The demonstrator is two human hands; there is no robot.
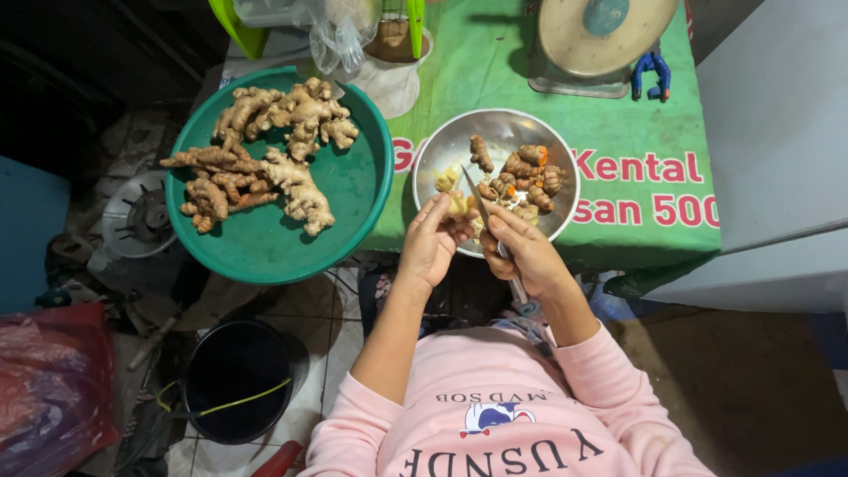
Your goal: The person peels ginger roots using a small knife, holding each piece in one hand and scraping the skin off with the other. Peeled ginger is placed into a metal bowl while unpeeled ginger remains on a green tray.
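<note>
The left hand [433, 240] is bent at the wrist, and its fingers curl tight around a small pale yellow peeled root piece [457, 205]. It holds the piece over the near edge of the round shiny metal bowl [450, 141]. The right hand [523, 252] is closed around a thin knife with a silver blade [477, 196], tip pointing up and away. The blade touches the root piece. Both forearms angle in toward the bowl. A big round green plastic tray [353, 185] of brown ginger roots [256, 159] sits to the left.
</note>
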